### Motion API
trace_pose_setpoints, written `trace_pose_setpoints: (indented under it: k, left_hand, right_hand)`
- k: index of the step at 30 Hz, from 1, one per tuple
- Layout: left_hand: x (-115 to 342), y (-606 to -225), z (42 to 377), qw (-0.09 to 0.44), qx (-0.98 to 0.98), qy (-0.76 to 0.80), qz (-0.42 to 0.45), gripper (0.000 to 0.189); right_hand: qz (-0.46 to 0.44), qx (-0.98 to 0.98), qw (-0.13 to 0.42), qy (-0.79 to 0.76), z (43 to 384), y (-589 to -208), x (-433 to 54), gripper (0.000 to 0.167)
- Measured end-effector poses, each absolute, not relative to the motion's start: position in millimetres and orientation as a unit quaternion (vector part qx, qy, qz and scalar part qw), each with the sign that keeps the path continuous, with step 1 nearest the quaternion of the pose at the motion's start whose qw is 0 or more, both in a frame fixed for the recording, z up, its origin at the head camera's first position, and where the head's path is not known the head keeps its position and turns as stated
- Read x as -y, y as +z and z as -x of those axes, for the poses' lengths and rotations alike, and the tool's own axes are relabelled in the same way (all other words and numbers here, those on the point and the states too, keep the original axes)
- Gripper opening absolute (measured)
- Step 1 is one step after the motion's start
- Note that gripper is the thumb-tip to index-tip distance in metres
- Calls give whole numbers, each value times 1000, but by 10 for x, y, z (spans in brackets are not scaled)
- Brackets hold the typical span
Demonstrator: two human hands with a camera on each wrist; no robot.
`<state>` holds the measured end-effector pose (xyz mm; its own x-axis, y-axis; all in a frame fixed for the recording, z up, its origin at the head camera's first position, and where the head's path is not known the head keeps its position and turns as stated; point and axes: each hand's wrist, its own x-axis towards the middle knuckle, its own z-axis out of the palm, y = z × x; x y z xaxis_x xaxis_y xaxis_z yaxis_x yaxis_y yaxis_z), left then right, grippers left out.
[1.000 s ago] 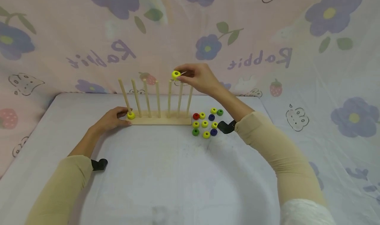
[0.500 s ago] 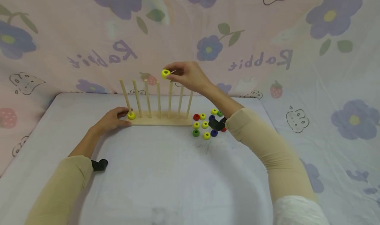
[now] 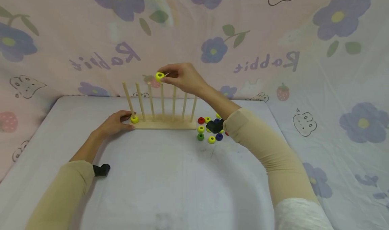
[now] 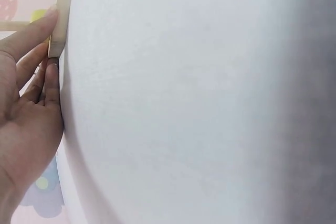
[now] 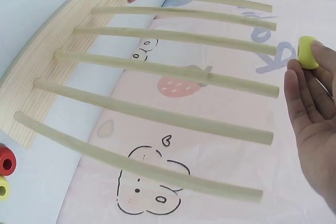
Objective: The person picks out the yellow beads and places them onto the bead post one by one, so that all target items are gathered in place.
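My right hand pinches a yellow bead between thumb and fingers, its hole facing up. The bead hangs just above the tip of the middle peg; in the right wrist view a small gap shows between bead and peg tip. The wooden peg rack has a long flat base and a row of several upright pegs. At its left end my left hand grips the base, thumb on the front edge and fingers behind. Another yellow bead sits at the bottom of the leftmost peg.
Right of the rack lie several loose beads, among them a red bead, a green bead and a blue bead. My right forearm and its black wrist mount cover some. A printed cloth hangs behind the white table.
My right hand has moved left along the peg tips, carrying the yellow bead from the right-hand pegs to above the middle one. My left hand stays on the rack's end.
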<state>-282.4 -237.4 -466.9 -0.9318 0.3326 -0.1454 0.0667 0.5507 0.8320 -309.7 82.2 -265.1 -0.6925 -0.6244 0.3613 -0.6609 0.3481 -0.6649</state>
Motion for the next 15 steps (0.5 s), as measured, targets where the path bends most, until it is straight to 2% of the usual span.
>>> trace_pose_setpoints:
  k: [15]
  left_hand:
    - [2410,-4711,2854,146,-867,461,-121,76]
  right_hand:
    - [-395,827,19,399,3170,-2660,-541,31]
